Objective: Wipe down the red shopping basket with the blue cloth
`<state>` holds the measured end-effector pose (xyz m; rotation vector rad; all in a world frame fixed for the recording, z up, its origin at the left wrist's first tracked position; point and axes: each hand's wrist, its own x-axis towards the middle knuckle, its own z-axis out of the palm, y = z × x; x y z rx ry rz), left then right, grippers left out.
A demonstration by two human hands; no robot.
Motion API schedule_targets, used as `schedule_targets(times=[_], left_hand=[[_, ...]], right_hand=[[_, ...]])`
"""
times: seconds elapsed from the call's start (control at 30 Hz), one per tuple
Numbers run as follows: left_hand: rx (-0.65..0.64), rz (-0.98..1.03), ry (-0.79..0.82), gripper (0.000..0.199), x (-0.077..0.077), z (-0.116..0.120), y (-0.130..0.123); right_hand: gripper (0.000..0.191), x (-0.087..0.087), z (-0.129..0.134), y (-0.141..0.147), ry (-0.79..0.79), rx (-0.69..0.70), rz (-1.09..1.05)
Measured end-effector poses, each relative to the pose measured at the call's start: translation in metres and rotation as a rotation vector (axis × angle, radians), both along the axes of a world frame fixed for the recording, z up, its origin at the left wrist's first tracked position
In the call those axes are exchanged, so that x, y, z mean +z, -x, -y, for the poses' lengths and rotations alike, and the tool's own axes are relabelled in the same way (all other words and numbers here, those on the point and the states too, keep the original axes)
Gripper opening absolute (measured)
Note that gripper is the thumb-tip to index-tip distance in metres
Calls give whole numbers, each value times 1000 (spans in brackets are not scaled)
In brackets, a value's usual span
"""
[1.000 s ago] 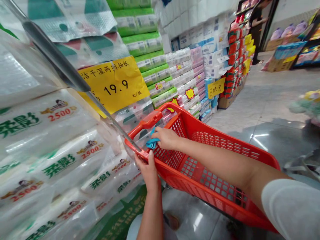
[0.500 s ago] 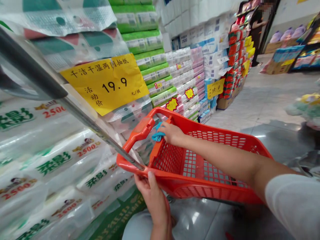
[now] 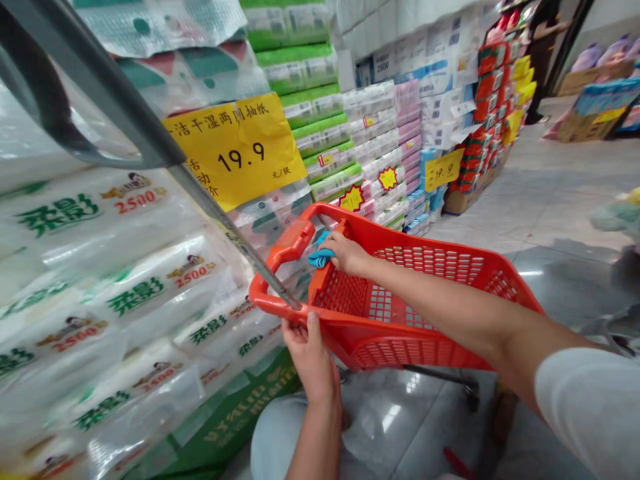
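Note:
A red plastic shopping basket cart [image 3: 430,260] stands in front of me, its slotted inside holding nothing that I can see. My right hand [image 3: 350,255] reaches over it and presses a bunched blue cloth [image 3: 321,257] against the top edge of its rear panel. At the near corner of the rim, my left hand [image 3: 311,350] grips the red plastic, thumb on top and fingers partly hidden beneath. Close above that hand, a metal pole [image 3: 235,237] with a grey handle [image 3: 150,130] rises to the upper left.
Packs of tissue rolls [image 3: 135,293] are stacked close on the left. A yellow price sign [image 3: 245,153] hangs on them, and green tissue packs [image 3: 313,100] stand beyond. A person [image 3: 543,53] is at the far right. Grey tiled floor [image 3: 530,193] lies right of the cart.
The view has shifted, so the shelves and handle appear further right. Both hands keep their places on the cart, the right one still with the blue cloth.

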<state>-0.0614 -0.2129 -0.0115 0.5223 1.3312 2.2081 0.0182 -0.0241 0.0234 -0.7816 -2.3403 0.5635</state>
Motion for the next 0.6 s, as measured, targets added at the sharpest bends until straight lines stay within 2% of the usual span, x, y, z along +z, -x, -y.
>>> schedule_targets(times=[0.07, 0.2, 0.27, 0.37, 0.47, 0.53, 0.6], left_hand=[[15, -5, 4, 53, -1, -4, -2], [31, -21, -19, 55, -2, -7, -9], [19, -8, -38, 59, -2, -6, -11], [-45, 8, -31, 60, -4, -2, -9], [-153, -17, 47, 49, -9, 3, -6], [-191, -39, 85, 46, -13, 5, -8], [-193, -55, 96, 46, -16, 6, -12]], right_hand=[[44, 3, 10, 3, 11, 65, -2], [48, 13, 49, -1, 39, 260, 14], [44, 21, 66, -11, 51, 263, 45], [40, 29, 90, -33, 1, 57, 65], [50, 23, 125, -51, -85, -173, -56], [57, 11, 150, -55, -135, -224, -117], [59, -2, 169, -55, -179, -218, -129]])
